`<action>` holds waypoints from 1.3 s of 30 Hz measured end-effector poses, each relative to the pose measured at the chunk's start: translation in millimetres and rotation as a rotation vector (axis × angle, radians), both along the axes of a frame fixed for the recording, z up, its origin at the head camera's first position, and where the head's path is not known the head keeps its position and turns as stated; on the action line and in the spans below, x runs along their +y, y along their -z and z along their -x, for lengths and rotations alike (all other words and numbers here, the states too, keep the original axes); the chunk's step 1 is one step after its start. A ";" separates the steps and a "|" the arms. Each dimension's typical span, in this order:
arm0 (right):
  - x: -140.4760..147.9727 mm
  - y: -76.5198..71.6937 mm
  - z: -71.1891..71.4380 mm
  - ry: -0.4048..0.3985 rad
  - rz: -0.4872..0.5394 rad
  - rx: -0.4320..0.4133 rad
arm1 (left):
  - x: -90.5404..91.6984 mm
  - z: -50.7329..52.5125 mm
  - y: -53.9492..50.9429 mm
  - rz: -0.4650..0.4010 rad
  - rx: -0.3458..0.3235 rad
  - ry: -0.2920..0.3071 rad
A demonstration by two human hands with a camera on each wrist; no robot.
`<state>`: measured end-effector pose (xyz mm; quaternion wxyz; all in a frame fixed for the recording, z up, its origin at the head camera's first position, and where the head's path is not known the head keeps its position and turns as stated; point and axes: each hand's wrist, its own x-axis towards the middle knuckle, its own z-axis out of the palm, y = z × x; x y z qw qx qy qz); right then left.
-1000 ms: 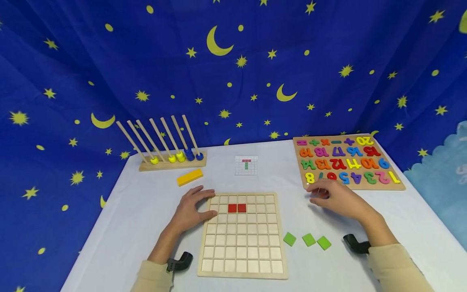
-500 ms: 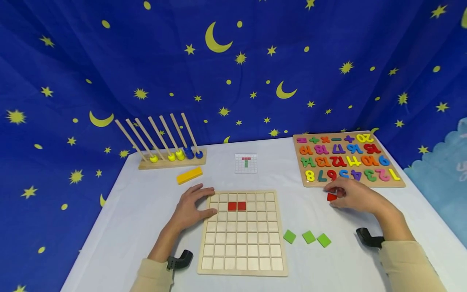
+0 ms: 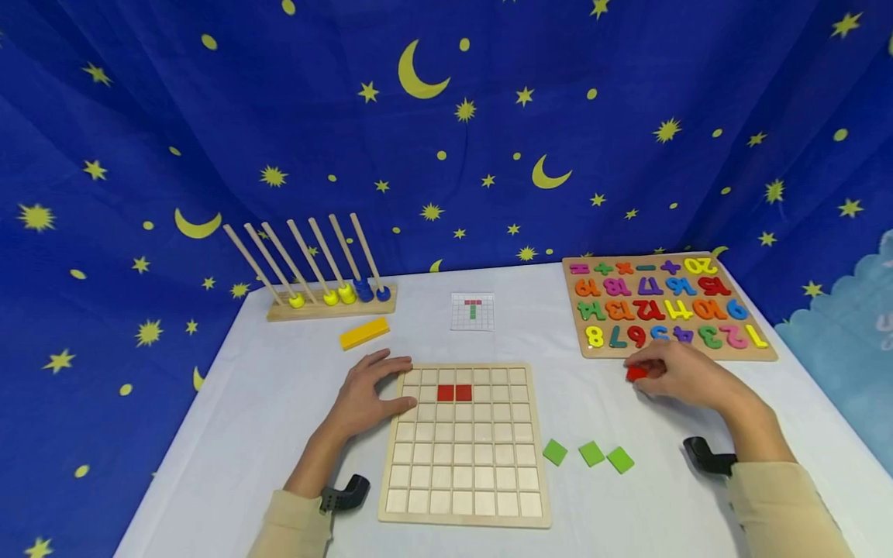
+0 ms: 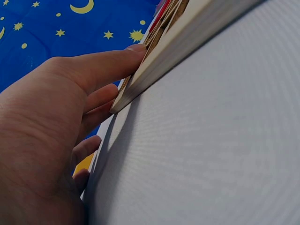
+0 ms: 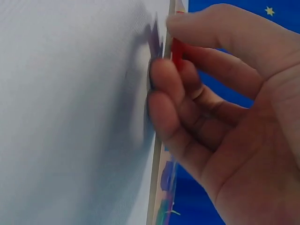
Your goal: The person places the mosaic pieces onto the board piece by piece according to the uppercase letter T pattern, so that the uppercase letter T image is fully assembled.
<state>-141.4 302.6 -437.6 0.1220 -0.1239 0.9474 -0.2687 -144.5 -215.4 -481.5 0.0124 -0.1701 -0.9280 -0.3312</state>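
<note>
A wooden grid board [image 3: 463, 446] lies on the table with two red squares [image 3: 454, 393] side by side in its second row from the top. My left hand [image 3: 366, 395] rests on the board's upper left edge, fingers spread; in the left wrist view its thumb lies over the rim [image 4: 159, 58]. At the right, my right hand [image 3: 687, 376] pinches a red square [image 3: 636, 373] just in front of the number board. That red piece [image 5: 177, 54] shows between thumb and fingers in the right wrist view. Several green squares [image 3: 591, 453] lie right of the grid board.
Behind the grid board lies a small pattern card [image 3: 472, 311] with a red and green T. A peg abacus [image 3: 331, 304] and a yellow block [image 3: 364, 333] are at the back left. The number board [image 3: 670, 308] lies at the back right, near my right hand.
My right hand has moved a little right and now pinches a red square that was hidden under it a second ago. The left hand stays on the board's edge.
</note>
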 end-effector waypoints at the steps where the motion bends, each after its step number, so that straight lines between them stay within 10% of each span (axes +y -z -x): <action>1: -0.7 -0.1 -0.2 0.003 0.009 0.007 | -0.2 0.1 0.3 0.006 0.001 0.000; 28: -26.4 6.4 0.3 -0.045 0.071 -0.015 | -0.4 1.2 -0.1 -0.017 0.026 0.022; 39: -48.4 9.7 2.7 -0.067 0.097 0.099 | -0.5 -0.1 -0.4 -0.015 0.010 0.017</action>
